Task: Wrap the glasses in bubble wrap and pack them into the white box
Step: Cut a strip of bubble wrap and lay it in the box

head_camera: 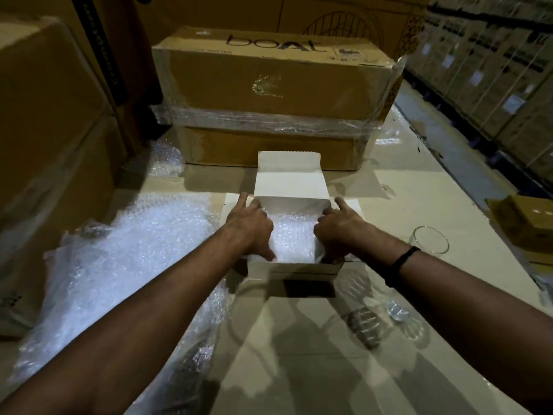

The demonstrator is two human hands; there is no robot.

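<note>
**HEAD VIEW: WHITE BOX WITH BOTH HANDS AT ITS SIDES**

The white box (pixel 299 268) is placed at the centre of a cardboard work surface (pixel 299 369), with its lid flap raised at the far side. The inside of the box is filled with bubble wrap (pixel 291 239); what is wrapped in it cannot be seen.

The left hand (pixel 251 227) is set over the left wall of the box, with the index finger stretched along the side flap and the thumb lowered inside against the bubble wrap. The right hand (pixel 335 230) is set in the same way over the right wall. Whether the walls are gripped or only touched cannot be told for either hand. A black wristband (pixel 404 262) is worn on the right wrist.

An upright glass (pixel 431 239) is located to the right of the box, apart from it. A second glass (pixel 366 326), blurred, appears to lie on its side nearer the camera. A loose bubble wrap sheet (pixel 119 250) is spread to the left. A taped brown carton (pixel 269 73) is stacked behind the box.
</note>
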